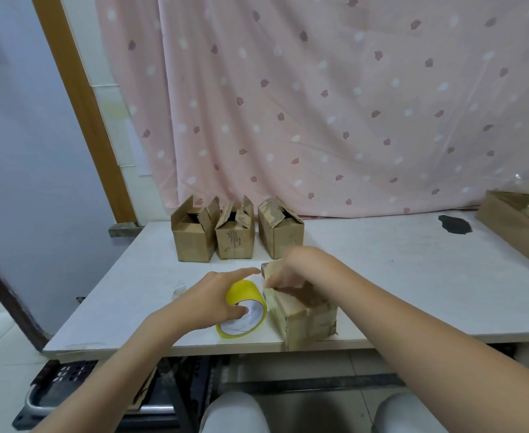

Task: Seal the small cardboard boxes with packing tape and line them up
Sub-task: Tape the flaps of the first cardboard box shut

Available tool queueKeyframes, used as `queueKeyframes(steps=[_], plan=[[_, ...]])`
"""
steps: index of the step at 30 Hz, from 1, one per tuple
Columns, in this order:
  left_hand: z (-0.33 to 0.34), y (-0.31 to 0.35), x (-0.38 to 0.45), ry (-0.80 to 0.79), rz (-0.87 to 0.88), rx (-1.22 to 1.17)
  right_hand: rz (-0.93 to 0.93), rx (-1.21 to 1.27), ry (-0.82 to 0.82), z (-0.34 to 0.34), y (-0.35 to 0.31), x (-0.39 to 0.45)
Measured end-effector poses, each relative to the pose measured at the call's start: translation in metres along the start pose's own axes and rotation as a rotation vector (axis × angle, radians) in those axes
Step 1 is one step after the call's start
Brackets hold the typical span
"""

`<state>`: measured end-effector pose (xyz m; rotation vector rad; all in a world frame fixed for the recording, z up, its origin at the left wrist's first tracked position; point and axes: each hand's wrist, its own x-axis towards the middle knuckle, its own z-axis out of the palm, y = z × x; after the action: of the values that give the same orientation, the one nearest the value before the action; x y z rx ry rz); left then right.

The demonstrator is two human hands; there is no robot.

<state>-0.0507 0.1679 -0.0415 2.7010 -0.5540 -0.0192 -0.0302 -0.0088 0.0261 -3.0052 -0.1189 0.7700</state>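
Note:
A small cardboard box [304, 317] lies near the table's front edge. My right hand [291, 271] rests on its far top end with fingers curled down over the edge; what the fingertips hold is hidden. Just left of the box stands a yellow roll of packing tape [244, 307], and my left hand [216, 295] grips it with the thumb over its white core. Three more small boxes [191, 235] [235, 237] [280, 232] stand in a row at the back with their top flaps open.
The white table [413, 276] has a dark stain [455, 225] at the back right. A larger cardboard box [519, 223] with pale contents sits at the right edge. A pink patterned curtain hangs behind. My knees show below the table.

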Motion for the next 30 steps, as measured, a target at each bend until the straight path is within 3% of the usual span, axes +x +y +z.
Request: queueKeyframes(steps=[8,15,24,30], plan=[[-0.003,0.004,-0.004,-0.011,-0.012,0.040,0.064,0.056,0.112,0.007,0.002,0.013],[-0.027,-0.003,-0.003,0.109,0.054,0.008,0.037,0.494,0.180,0.005,0.027,0.011],[-0.069,-0.001,-0.005,0.143,0.182,0.079,0.004,0.864,0.076,-0.002,0.065,0.009],[-0.065,-0.001,-0.001,0.093,0.211,0.093,0.015,0.915,0.044,0.009,0.073,0.016]])
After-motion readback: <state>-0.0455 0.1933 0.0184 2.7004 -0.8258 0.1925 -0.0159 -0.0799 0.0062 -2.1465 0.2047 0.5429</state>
